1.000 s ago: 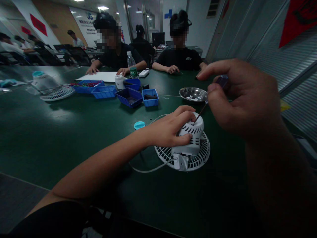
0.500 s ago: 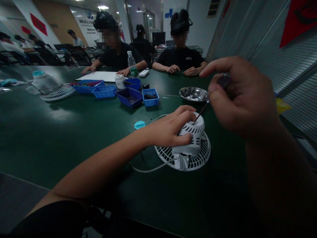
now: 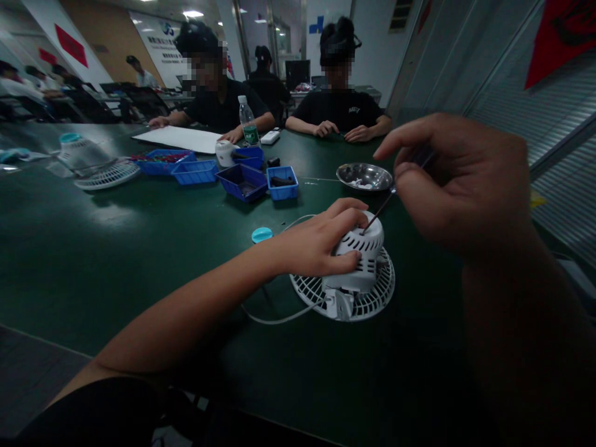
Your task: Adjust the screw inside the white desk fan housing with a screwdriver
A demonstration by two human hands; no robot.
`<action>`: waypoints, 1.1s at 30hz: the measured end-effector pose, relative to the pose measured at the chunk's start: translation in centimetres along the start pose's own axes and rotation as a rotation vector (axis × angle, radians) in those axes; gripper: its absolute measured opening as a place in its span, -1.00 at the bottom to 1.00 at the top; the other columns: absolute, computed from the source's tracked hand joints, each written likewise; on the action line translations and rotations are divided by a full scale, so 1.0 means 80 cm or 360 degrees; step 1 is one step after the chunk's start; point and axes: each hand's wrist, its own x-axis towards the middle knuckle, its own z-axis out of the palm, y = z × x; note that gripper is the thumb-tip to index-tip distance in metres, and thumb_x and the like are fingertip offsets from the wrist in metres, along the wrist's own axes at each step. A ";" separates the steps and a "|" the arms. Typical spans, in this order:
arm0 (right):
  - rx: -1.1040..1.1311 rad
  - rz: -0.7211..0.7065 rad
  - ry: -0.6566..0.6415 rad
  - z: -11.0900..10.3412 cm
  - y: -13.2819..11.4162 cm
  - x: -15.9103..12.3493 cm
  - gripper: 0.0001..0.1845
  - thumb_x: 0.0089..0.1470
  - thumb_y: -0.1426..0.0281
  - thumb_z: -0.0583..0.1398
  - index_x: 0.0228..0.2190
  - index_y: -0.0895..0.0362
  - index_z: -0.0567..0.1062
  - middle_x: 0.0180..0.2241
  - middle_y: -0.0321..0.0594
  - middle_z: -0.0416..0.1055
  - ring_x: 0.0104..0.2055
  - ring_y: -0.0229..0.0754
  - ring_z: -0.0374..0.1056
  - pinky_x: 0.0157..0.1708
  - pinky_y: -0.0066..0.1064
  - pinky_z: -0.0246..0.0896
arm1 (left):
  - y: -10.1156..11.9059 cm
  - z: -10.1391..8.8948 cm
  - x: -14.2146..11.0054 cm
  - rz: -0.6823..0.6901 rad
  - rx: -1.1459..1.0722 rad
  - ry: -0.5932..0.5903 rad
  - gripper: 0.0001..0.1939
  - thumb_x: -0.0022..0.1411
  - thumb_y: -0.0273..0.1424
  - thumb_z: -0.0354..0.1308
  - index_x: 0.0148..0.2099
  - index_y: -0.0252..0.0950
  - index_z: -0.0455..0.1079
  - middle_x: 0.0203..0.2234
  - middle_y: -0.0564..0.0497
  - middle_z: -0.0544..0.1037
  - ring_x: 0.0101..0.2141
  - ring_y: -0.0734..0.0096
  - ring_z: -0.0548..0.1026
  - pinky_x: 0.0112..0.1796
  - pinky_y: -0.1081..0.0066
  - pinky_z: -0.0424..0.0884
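Note:
A small white fan [image 3: 367,264] lies grille down on the green table, its motor housing facing up. My left hand [image 3: 321,239] is wrapped over the housing from the left, fingers on its top and thumb on its slotted side. Between the thumb and fingers of my right hand [image 3: 459,186] is a screwdriver [image 3: 380,208]; its handle is mostly hidden by the hand. The thin shaft slants down to the left, and its tip meets the top of the housing. Beside my left wrist lies a turquoise knob [image 3: 261,234]. A white cord [image 3: 274,321] loops out from the fan.
Behind the fan stands a metal bowl [image 3: 342,180] with small white parts. Blue bins [image 3: 282,191], a water bottle [image 3: 248,124] and a white motor cover [image 3: 225,153] are further back. Another fan [image 3: 107,177] lies at the left. Two people sit across the table.
My right hand has tilted slightly on the screwdriver, whose tip stays on the housing. Across the table, a person's hand and the white board have shifted left. My left hand keeps its place.

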 end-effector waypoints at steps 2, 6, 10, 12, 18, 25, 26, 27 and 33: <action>0.0005 0.0002 -0.0017 -0.001 0.001 0.000 -0.76 0.09 0.58 0.18 -0.26 0.13 0.59 -0.46 -0.37 0.35 -0.45 -0.42 0.20 -0.47 -0.48 0.02 | -0.002 -0.005 0.000 0.0065 0.0103 0.0035 -0.57 0.35 -0.17 0.10 0.16 -0.27 0.23 0.33 -0.35 0.28 0.18 -0.03 0.43 0.19 -0.01 0.44; 0.0026 0.0034 -0.0077 0.001 0.008 -0.002 -0.74 0.20 0.47 0.20 -0.07 0.12 0.54 -0.23 -0.28 0.48 -0.35 -0.36 0.29 -0.36 -0.42 0.16 | -0.005 -0.021 -0.001 0.0187 0.0348 0.0370 -0.67 0.37 -0.19 0.12 0.06 -0.28 0.33 0.20 -0.31 0.41 0.21 -0.02 0.41 0.22 -0.03 0.39; 0.0165 0.0085 -0.0071 0.007 0.014 -0.007 -0.65 0.17 0.44 0.22 0.00 0.06 0.42 -0.05 -0.22 0.38 -0.19 -0.26 0.32 -0.26 -0.36 0.23 | -0.003 -0.030 -0.004 0.0080 0.0370 0.0707 -0.94 0.32 -0.39 0.08 -0.22 -0.25 0.34 -0.38 0.00 0.49 -0.34 0.38 0.49 -0.27 0.37 0.45; 0.0175 0.0087 -0.0101 0.008 0.013 -0.008 -0.69 0.19 0.41 0.24 -0.03 0.03 0.41 -0.15 -0.28 0.36 -0.30 -0.32 0.26 -0.35 -0.41 0.17 | -0.001 -0.030 -0.005 0.0047 0.0313 0.0653 -0.94 0.30 -0.43 0.08 -0.28 -0.25 0.32 -0.55 0.13 0.37 -0.53 0.51 0.34 -0.45 0.46 0.28; 0.0160 0.0054 -0.0173 0.007 0.009 -0.009 -0.70 0.26 0.36 0.24 0.02 0.01 0.43 -0.38 -0.39 0.29 -0.44 -0.40 0.21 -0.47 -0.49 0.08 | -0.002 -0.031 -0.005 0.0317 0.0226 0.0338 -0.85 0.38 -0.43 0.12 -0.12 -0.32 0.51 -0.28 -0.03 0.53 -0.29 0.45 0.49 -0.28 0.44 0.41; 0.0206 0.0190 -0.0162 0.009 0.008 -0.009 -0.72 0.28 0.33 0.25 0.01 -0.01 0.43 -0.50 -0.41 0.20 -0.52 -0.38 0.14 -0.51 -0.44 0.00 | -0.008 -0.028 -0.005 0.0299 0.0178 0.0264 -0.77 0.44 -0.36 0.12 -0.01 -0.27 0.58 -0.22 -0.07 0.51 -0.24 0.38 0.49 -0.21 0.36 0.45; 0.0211 0.0197 -0.0151 0.009 0.007 -0.008 -0.74 0.28 0.32 0.25 -0.01 -0.01 0.44 -0.51 -0.42 0.20 -0.53 -0.38 0.13 -0.52 -0.43 -0.02 | -0.008 -0.026 -0.005 0.0287 0.0179 0.0258 -0.77 0.44 -0.35 0.12 -0.01 -0.27 0.58 -0.21 -0.07 0.50 -0.24 0.38 0.48 -0.21 0.35 0.44; 0.0213 0.0206 -0.0144 0.009 0.006 -0.007 -0.75 0.28 0.33 0.25 -0.02 -0.01 0.44 -0.50 -0.41 0.21 -0.54 -0.37 0.12 -0.53 -0.42 -0.03 | -0.008 -0.025 -0.005 0.0279 0.0180 0.0252 -0.76 0.44 -0.35 0.12 0.01 -0.26 0.57 -0.20 -0.07 0.49 -0.24 0.38 0.47 -0.21 0.35 0.44; 0.0202 0.0271 -0.0129 0.010 0.007 -0.004 -0.75 0.24 0.42 0.21 -0.04 -0.02 0.43 -0.54 -0.41 0.16 -0.47 -0.28 0.21 -0.38 -0.35 0.15 | -0.007 -0.016 -0.005 0.0297 0.0259 0.0263 -0.75 0.43 -0.39 0.09 0.05 -0.25 0.53 -0.16 -0.07 0.45 -0.25 0.38 0.43 -0.23 0.34 0.42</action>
